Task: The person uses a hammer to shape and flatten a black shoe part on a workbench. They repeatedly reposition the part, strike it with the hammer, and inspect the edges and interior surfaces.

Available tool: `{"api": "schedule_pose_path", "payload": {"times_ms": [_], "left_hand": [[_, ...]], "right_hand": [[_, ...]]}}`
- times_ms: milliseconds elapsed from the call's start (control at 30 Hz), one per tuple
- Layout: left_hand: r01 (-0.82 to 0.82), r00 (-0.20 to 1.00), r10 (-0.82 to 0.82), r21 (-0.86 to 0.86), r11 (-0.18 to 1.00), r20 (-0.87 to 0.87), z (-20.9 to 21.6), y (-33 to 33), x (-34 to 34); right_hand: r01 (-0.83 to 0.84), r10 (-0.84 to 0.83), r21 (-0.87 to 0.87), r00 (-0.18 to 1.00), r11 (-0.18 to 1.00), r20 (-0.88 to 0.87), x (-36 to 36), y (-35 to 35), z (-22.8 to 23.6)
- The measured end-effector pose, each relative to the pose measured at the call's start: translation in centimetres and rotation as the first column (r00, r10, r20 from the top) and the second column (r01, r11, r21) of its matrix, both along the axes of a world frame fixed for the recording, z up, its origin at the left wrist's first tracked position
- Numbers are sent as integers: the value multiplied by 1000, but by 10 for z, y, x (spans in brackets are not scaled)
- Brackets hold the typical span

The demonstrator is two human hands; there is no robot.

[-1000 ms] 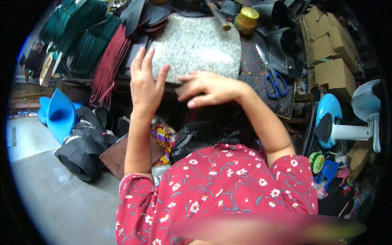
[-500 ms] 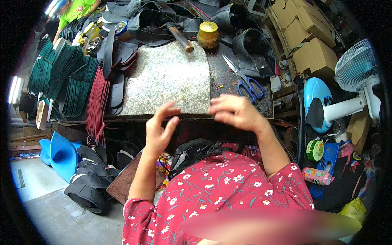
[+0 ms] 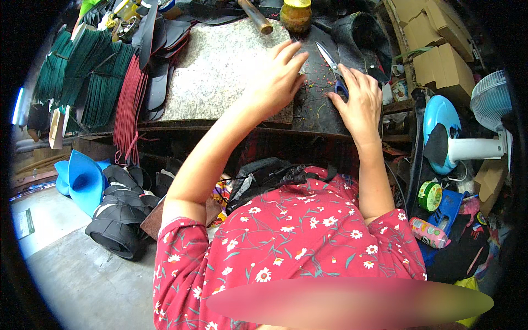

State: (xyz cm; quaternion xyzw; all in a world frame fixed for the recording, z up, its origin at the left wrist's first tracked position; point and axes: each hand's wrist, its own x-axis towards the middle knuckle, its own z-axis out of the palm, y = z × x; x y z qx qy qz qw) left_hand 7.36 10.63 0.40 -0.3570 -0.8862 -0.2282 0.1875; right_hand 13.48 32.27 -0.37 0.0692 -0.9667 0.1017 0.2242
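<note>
A pair of scissors (image 3: 328, 56) with blue handles lies on the dark right part of the table, blades pointing away to the left. My right hand (image 3: 358, 102) is over its handles and hides most of them. Thumb and fingers are apart, one on either side of the visible blue loop; whether they touch it, I cannot tell. Above the right edge of the pale speckled board (image 3: 212, 71), my left hand (image 3: 280, 80) is open with spread fingers and nothing in it.
Bundles of dark green strips (image 3: 82, 71), red cords (image 3: 129, 104) and black sole-shaped pieces (image 3: 158, 82) crowd the table's left. A yellow-lidded jar (image 3: 296, 16) and a wooden handle (image 3: 256, 16) are behind the board. Right of the table are a fan (image 3: 492, 110) and cardboard boxes (image 3: 443, 66).
Both hands have moved forward and to the right, the right one to the scissors' handles. The view has shifted, so the table appears higher. The scissors appear to lie where they were.
</note>
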Motion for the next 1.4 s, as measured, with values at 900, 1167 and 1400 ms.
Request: {"api": "schedule_pose_path", "payload": {"times_ms": [900,1167,1400], "left_hand": [[-68,997,79,-294,953,25,-41,94,8],[523,616,-519,186,832,593,13,8,92],[13,998,-36,349,937,61,34,-39,32]], "right_hand": [[177,-193,-88,952,980,-238,-14,18,-23],[-109,156,-371,983,922,100,-78,-37,-13],[-602,624,-164,756,781,197,33,-12,-23]]}}
